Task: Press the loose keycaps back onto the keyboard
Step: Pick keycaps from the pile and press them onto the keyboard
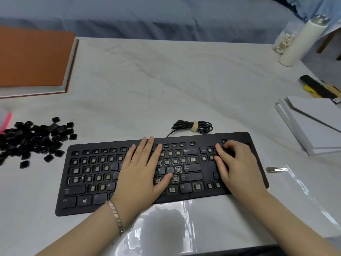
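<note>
1. Across the counter (166, 93), centre-low, the black keyboard (73, 206) is lying flat; most sockets are showing bare pale domes, a few keys like Backspace and Enter are sitting in place.
2. Left hand (140, 174) is resting flat, fingers spread, clamped on nothing. Right hand (238, 163) is curling over the 3 o'clock end; cannot tell if a cap is under the fingertips.
3. Loose keycaps (36, 139) are heaping at 9 o'clock, well apart from both hands: small, glossy hard plastic, square.
4. Risk, judged: a cap pressed tilted or onto the wrong socket is likely jamming or snapping its clips; many caps are lying face-down, so legends are getting misread.
5. Wrinkled cloth and slick clear film at 6 o'clock are probably letting the board slide under pressure.
</note>
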{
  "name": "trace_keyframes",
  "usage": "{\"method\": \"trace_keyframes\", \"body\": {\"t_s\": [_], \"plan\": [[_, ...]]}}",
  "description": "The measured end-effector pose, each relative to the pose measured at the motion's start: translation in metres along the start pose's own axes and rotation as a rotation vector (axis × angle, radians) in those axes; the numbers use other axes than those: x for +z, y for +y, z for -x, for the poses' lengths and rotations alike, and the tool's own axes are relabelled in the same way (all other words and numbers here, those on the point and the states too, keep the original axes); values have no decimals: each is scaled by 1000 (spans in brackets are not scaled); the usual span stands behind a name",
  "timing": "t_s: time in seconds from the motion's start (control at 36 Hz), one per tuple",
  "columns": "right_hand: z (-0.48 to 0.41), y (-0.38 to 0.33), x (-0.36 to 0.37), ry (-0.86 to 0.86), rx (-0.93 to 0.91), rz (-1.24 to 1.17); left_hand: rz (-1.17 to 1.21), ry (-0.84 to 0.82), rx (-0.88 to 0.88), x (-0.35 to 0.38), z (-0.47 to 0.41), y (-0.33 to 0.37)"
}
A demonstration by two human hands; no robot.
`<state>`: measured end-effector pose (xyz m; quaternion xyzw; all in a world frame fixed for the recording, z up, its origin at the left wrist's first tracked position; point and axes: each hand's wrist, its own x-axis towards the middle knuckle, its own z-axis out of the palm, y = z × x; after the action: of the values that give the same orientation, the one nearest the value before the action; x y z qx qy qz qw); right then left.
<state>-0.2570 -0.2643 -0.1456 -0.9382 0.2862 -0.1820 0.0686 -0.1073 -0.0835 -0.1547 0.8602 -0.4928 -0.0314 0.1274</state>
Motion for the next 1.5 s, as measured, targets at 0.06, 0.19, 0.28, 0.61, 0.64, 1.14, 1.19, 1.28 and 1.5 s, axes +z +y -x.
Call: {"method": "trace_keyframes", "body": {"t_s": [0.06,0.19,0.28,0.61,0.64,1.14,1.19,1.28,1.5], "plan": [[-5,-9,-3,-31,7,-14,75,-8,13,-3,1,-2],[-19,-59,2,-124,-53,-179,377,129,-32,-18,10,-26],[-30,-97,9,-232,-142,-271,344,261,-149,-33,22,-58],[-59,-218,35,-450,-333,-393,103,191,-531,-55,66,-181],[-60,-226,37,-458,-340,-395,125,194,-530,-54,67,-183],[-88,-313,92,-491,-476,-23,1838,422,-885,-110,92,-186],[-87,-316,96,-497,-460,-31,1903,402,-850,-115,97,-187],[-85,-315,101,-480,-443,-65,1917,380,-823,-118,102,-188],[-71,-302,84,-370,-291,-587,1792,313,-808,-117,107,-183]]}}
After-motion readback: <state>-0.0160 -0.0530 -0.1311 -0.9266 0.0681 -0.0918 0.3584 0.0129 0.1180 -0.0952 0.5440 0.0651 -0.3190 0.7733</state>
